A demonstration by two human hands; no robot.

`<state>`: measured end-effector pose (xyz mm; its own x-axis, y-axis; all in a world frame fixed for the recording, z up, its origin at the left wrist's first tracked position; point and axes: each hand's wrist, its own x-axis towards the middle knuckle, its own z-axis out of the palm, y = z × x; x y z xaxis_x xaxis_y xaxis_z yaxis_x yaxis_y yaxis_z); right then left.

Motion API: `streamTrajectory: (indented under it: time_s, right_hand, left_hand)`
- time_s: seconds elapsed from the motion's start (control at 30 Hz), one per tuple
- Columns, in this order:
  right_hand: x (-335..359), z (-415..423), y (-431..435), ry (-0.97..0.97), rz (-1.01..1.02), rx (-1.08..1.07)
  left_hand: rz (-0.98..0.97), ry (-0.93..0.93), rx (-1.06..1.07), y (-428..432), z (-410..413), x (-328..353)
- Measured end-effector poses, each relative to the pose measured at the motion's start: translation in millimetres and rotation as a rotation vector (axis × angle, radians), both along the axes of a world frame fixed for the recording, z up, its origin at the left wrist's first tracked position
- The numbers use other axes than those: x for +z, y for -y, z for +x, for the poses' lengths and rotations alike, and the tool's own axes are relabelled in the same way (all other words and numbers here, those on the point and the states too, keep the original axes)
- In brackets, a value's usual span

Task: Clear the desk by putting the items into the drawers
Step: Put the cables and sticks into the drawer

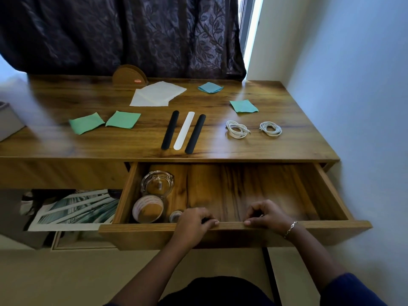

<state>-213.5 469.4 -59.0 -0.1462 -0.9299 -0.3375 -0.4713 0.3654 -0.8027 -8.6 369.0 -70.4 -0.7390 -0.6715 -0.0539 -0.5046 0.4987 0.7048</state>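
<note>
A person's left hand (194,219) and right hand (268,215) curl over the front edge of an open drawer (242,226), both gripping its rim, under a wooden desk (88,142). A glass ashtray (157,183), a tape roll (148,209) and a smaller roll (175,215) crowd the drawer's left end; the rest lies bare. On the desk near the front edge, two black strips (170,130) flank a white strip (184,130), long axes running front to back, leaning right. Two coiled white cables (237,128) sit toward the right edge, green cloths (86,123) toward the left, white paper (157,93) near the back edge
</note>
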Motion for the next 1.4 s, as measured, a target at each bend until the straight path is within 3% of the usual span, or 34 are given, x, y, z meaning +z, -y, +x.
streamTrajectory:
  time_s: [0.4,0.67,0.83,1.13,1.4]
  right_hand:
    - [-7,26,-53,-0.031,-0.012,0.012]
    - [-2,13,-39,0.03,0.046,0.117]
    - [19,-37,15,-0.215,-0.048,0.013]
    - [79,-117,155,-0.616,-0.299,-0.146]
    - [62,-126,226,-0.765,-0.024,0.071]
  left_hand:
    - [0.117,0.023,-0.031,-46,27,6]
    - [0.173,0.061,-0.007,-32,14,11]
    - [0.004,0.015,0.163,4,-25,23]
    - [-0.118,0.169,0.156,42,-98,44]
    - [-0.193,0.231,0.154,56,-118,32]
